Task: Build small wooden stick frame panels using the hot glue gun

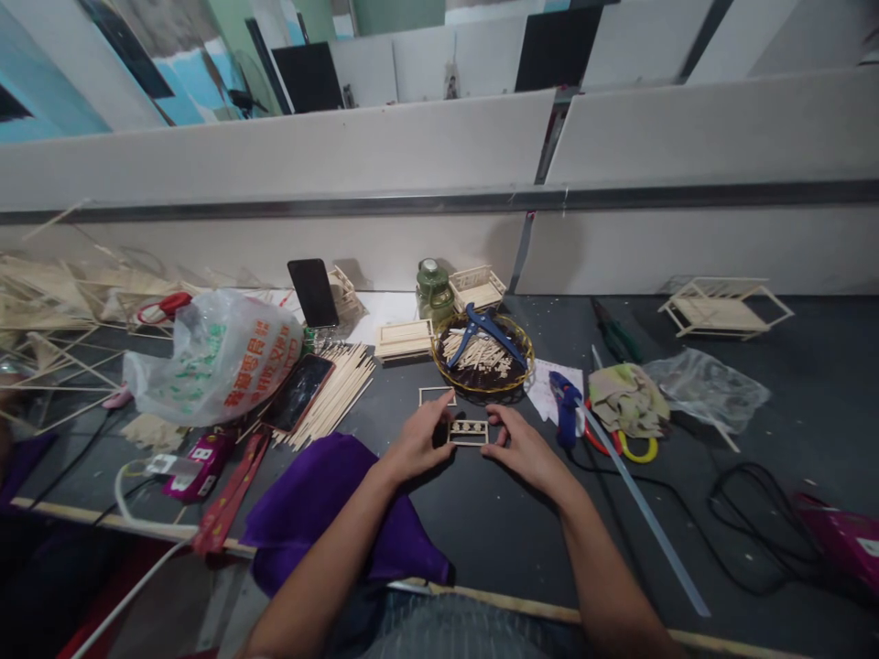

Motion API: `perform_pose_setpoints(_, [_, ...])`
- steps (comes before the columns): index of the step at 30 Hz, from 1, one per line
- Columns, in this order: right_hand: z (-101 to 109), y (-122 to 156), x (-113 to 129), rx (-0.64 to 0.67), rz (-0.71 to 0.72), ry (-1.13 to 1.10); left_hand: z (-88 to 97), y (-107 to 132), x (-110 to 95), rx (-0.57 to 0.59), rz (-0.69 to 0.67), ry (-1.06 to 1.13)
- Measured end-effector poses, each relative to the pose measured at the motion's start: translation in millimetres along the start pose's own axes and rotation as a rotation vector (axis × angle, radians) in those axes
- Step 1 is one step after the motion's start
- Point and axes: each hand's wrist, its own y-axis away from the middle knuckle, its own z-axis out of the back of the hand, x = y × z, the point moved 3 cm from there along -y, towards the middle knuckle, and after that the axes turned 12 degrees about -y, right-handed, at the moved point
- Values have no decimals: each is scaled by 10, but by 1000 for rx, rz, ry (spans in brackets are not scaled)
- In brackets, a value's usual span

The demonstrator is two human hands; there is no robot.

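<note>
Between my two hands is a small wooden stick frame, with a row of little carved-looking pieces along its upper part. My left hand grips its left end with thumb and fingers. At the right end, my right hand has its thumb and fingertips against the frame. A second small rectangular frame lies just beyond my left fingers, partly covered by them. Behind the hands stands a yellow-rimmed basket holding short stick pieces, with blue-handled cutters across the top.
A blue glue gun with a long glue stick, a folded cloth and cables lie right. Left are loose wooden sticks, a phone, a plastic bag and purple fabric. A miniature wooden bench stands far right.
</note>
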Motion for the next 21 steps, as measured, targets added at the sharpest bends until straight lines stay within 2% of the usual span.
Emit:
perform_pose_setpoints(5, [-5,-31,-49,-4,-28,-56,6,-4,12,2,-15,-56])
perform_pose_setpoints(13, [-7,-60,74,-14,-42,-34,29,-7,1,-49,-23,-61])
perform_pose_setpoints(16, [-16,-68,80,-20,-81,-173,31,4,19,-108,3,-26])
perform_pose_setpoints(21, [-137,-68,198,69,-183,-537,97,-10,10,-241,51,21])
